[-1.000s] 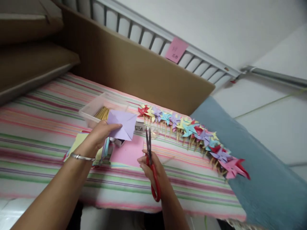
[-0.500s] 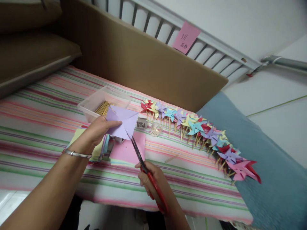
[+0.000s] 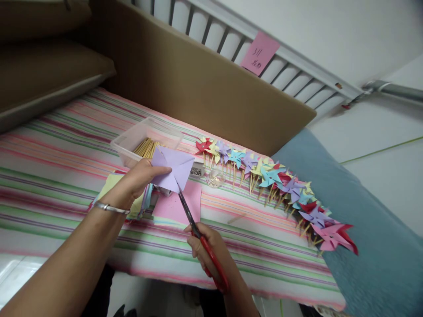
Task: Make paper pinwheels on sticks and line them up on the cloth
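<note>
My left hand (image 3: 142, 177) pinches a purple paper square (image 3: 180, 166) by its left side, thumb on top. Slits run inward from the square's corners. In my right hand (image 3: 208, 246) are red-handled scissors (image 3: 189, 215), their blades at the square's lower corner. Beneath the square lies a stack of paper with a pink sheet (image 3: 181, 204) on top. A second stack of coloured paper (image 3: 114, 181), yellow uppermost, sits under my left wrist.
A clear plastic box (image 3: 127, 147) holds wooden sticks (image 3: 147, 147). Beside it are a small box of metal bits (image 3: 197, 170) and a clear dish (image 3: 216, 178). Finished paper pinwheels (image 3: 271, 175) line the right side. A loose stick (image 3: 236, 218) lies on the striped cloth (image 3: 264, 246). A brown board (image 3: 198, 83) stands behind.
The scissor blades have shifted slightly left and look more closed at the square's lower corner. The whole view has moved a little; my left hand still holds the paper.
</note>
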`<action>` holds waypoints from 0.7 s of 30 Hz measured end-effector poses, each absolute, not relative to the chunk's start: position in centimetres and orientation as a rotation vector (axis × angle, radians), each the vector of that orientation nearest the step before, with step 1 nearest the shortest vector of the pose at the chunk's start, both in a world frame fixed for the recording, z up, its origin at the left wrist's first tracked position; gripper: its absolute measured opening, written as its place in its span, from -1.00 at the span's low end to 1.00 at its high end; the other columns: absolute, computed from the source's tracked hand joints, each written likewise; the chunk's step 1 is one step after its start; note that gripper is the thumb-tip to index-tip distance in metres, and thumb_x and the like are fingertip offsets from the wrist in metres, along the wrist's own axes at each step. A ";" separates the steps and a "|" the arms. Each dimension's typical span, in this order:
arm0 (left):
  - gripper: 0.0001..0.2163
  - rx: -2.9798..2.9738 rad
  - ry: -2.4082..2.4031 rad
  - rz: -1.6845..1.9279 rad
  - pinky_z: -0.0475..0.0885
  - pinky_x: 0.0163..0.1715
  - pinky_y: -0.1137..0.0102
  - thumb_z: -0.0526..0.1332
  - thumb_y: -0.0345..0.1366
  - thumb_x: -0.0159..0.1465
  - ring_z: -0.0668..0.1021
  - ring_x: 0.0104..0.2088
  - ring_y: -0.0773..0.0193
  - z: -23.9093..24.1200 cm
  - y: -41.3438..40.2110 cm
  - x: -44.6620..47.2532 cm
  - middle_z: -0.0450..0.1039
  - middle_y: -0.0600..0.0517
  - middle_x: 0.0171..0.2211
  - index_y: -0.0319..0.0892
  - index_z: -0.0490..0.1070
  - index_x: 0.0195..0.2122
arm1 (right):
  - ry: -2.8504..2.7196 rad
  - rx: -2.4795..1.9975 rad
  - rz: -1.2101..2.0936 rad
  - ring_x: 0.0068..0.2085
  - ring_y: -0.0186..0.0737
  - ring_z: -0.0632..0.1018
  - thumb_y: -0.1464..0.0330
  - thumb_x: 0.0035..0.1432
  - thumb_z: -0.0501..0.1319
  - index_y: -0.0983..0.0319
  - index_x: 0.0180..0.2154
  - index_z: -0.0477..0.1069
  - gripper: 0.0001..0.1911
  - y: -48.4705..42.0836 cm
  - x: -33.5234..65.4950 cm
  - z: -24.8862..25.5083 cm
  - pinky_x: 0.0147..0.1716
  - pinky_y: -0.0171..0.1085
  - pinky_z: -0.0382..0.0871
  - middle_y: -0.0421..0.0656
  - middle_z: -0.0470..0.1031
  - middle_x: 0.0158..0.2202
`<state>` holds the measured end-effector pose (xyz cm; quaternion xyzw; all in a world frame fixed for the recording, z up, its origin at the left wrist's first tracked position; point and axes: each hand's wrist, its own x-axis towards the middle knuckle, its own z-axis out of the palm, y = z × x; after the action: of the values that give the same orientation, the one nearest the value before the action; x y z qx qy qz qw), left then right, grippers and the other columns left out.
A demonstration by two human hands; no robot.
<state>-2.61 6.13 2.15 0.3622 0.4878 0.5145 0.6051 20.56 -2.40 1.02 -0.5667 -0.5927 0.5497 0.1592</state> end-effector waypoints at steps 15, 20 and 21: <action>-0.76 0.836 1.179 1.124 0.38 -0.47 0.40 0.39 -0.31 -0.16 0.53 -0.49 0.22 2.3 6.0 -1.0 0.57 -0.03 -0.48 -0.25 0.54 -0.43 | -1.652 -1.522 1.573 -0.68 -0.50 0.22 0.19 0.07 0.21 0.25 -0.18 0.41 -0.68 -2.1 20.8 0.3 -0.71 -0.46 0.07 -0.31 0.26 -0.60; -0.77 0.829 1.144 1.116 0.38 -0.44 0.41 0.40 -0.30 -0.15 0.53 -0.47 0.23 2.1 6.0 -1.0 0.57 -0.01 -0.47 -0.25 0.54 -0.43 | -1.646 -1.523 1.556 -0.66 -0.50 0.19 0.19 0.06 0.22 0.25 -0.18 0.42 -0.67 -1.9 20.8 -0.1 -0.70 -0.46 0.08 -0.31 0.24 -0.60; -0.77 0.826 1.140 1.115 0.37 -0.44 0.41 0.40 -0.30 -0.15 0.53 -0.47 0.23 2.2 6.0 -1.0 0.57 -0.01 -0.46 -0.25 0.54 -0.43 | -1.652 -1.521 1.550 -0.65 -0.49 0.19 0.19 0.05 0.23 0.24 -0.18 0.42 -0.67 -1.8 20.8 -0.2 -0.69 -0.45 0.09 -0.31 0.23 -0.60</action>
<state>-1.03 5.96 2.16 0.3596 0.4964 0.4857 0.6232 20.76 -1.80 -0.23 -0.5455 -0.5927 0.5560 0.2052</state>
